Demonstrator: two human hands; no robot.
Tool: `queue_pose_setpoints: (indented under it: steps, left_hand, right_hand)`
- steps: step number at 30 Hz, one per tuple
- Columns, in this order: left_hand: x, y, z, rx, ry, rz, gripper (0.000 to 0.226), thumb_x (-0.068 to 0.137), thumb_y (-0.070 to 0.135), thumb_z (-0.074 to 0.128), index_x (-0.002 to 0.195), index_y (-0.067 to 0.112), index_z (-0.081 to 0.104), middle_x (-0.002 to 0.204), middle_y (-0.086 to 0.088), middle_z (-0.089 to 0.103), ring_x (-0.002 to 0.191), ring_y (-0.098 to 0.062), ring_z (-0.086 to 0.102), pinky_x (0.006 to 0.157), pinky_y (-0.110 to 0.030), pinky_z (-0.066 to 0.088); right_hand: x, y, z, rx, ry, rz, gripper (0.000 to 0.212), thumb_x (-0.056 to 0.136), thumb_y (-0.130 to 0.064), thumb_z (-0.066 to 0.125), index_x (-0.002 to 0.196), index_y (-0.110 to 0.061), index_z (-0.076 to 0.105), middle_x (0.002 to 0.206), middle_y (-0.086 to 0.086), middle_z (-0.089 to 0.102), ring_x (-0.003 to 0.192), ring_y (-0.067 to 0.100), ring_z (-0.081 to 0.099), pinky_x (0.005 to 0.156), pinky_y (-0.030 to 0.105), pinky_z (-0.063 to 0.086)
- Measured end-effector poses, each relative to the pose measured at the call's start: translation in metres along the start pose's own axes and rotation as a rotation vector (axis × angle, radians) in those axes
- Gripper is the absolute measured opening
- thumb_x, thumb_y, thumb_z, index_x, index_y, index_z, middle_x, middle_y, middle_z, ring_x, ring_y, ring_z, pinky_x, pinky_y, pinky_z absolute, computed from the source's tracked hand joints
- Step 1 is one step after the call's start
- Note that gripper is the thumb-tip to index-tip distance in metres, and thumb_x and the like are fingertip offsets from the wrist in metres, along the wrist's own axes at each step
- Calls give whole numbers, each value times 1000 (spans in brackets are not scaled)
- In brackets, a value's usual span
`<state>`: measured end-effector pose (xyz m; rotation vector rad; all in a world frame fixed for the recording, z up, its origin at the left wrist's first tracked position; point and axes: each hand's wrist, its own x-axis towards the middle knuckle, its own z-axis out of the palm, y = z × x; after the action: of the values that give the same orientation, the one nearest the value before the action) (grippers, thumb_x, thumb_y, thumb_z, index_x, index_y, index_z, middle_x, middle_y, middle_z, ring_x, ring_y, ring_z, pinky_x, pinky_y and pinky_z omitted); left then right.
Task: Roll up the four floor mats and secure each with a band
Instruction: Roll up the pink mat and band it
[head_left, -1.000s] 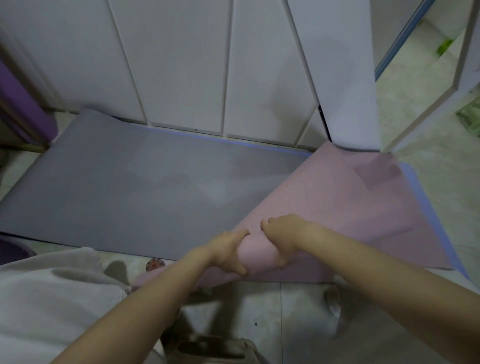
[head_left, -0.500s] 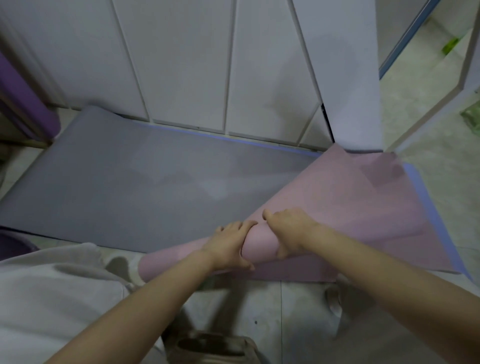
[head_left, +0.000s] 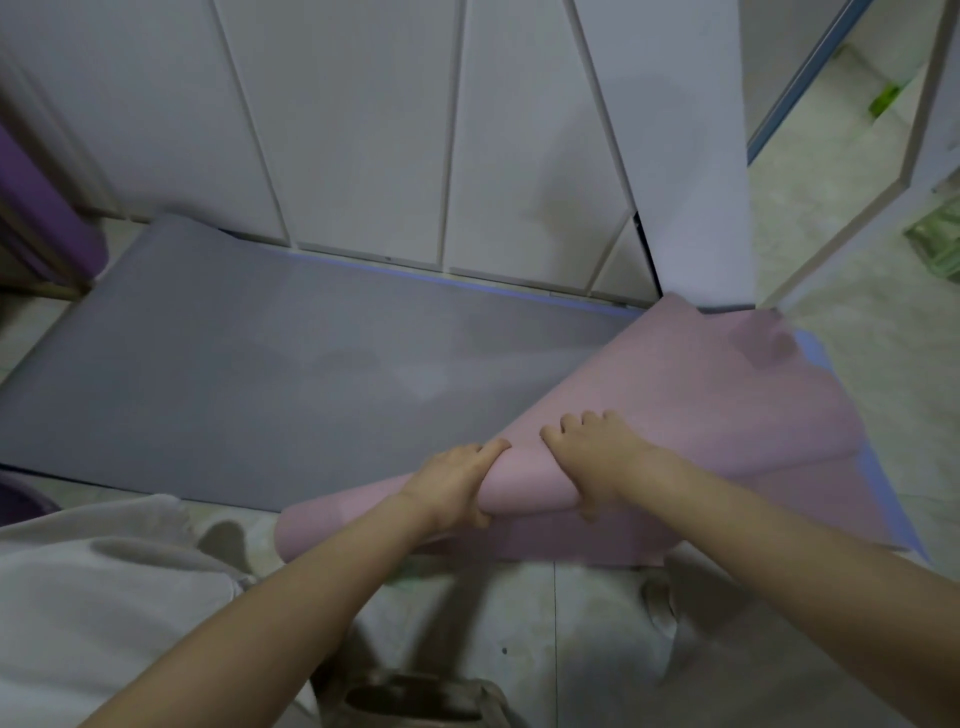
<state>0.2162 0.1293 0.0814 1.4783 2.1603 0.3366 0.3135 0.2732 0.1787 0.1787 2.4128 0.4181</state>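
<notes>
Roll has advanced further up pink mat (head_left: 675, 395), which lies over the right end of grey mat (head_left: 260, 374). Left hand (head_left: 452, 483) and right hand (head_left: 597, 457) both clamp the roll, fingers curled. Keep tension even, edges square.

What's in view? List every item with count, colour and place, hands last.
pink mat: 1, pink, partly rolled, lying over the grey mat's right end
grey mat: 1, grey, flat on the floor along the doors
blue edge: 1, blue, showing under the pink mat at right; cannot tell if it is a separate mat
purple thing: 1, purple, far left
doors: several panels, white, behind the mats
floor: 1, pale tile, near side and right
green thing: 1, bright green, top right, blurred
cloth: 1, pale grey, bottom left
left hand: 1, grips the rolled part of the pink mat
right hand: 1, grips the roll just to the right, apart from the left hand
</notes>
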Motion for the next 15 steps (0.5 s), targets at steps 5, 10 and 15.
queue_pose_setpoints:
  steps: [5,10,15]
  left_hand:
    - [11,-3,-31,286,19,15,78,78,33,69,143,26,27,129,-7,45,118,-28,47,92,-39,38]
    - [18,-8,-69,568,160,80,62,80,26,64,136,25,38,117,-7,52,106,-27,52,88,-42,37]
    - [24,-18,-92,809,527,227,54,45,12,83,95,20,65,68,-5,58,58,-24,56,70,-48,52]
  right_hand:
    - [0,0,17,195,161,78,79,68,-36,76,130,-12,33,121,10,47,103,30,55,73,35,41]
    - [9,-7,22,440,385,181,80,67,-35,72,135,-15,34,122,8,46,106,29,54,84,36,43]
    - [20,-12,20,614,565,290,79,63,-27,76,133,-10,43,120,12,51,102,35,56,85,37,43]
